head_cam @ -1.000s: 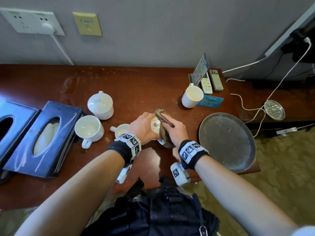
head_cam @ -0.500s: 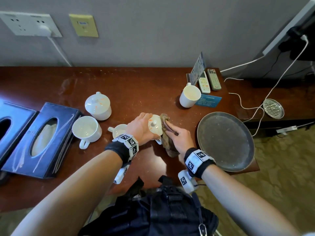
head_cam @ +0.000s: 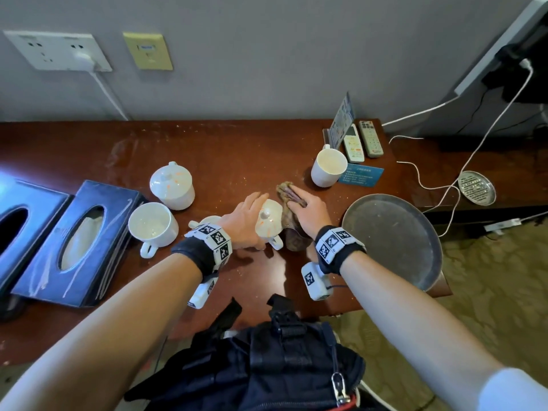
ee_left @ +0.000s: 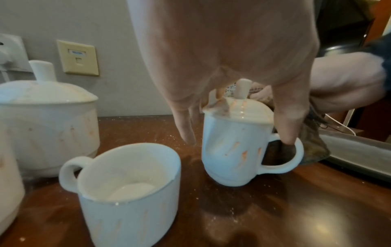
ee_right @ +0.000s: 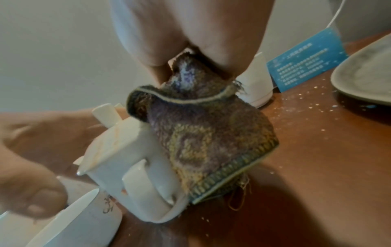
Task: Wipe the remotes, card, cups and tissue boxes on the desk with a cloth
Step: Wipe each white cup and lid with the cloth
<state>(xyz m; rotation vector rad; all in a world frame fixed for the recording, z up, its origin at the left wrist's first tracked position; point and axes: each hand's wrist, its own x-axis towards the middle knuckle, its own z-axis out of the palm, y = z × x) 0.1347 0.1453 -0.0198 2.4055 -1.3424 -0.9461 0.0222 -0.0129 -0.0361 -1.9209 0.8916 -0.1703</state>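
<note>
The desk [head_cam: 237, 149] was glossy reddish wood, speckled with pale crumbs. The lidded cup [ee_left: 234, 148] was smooth, shiny white ceramic with orange streaks. The cloth [ee_right: 203, 143] was rough, fraying terry in brown and yellow. The tray [head_cam: 394, 241] was dull grey metal. The card [head_cam: 360, 175] was blue printed paper.

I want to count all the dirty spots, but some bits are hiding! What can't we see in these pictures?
- Far side of the lidded cup: covered by the left hand and the cloth in the head view.
- Right hand fingertips: buried in cloth in the right wrist view.
- Leftmost tissue box: cut off by the head view's left edge.
- Blue card writing: too small in head view, blurred in right wrist view.
</note>
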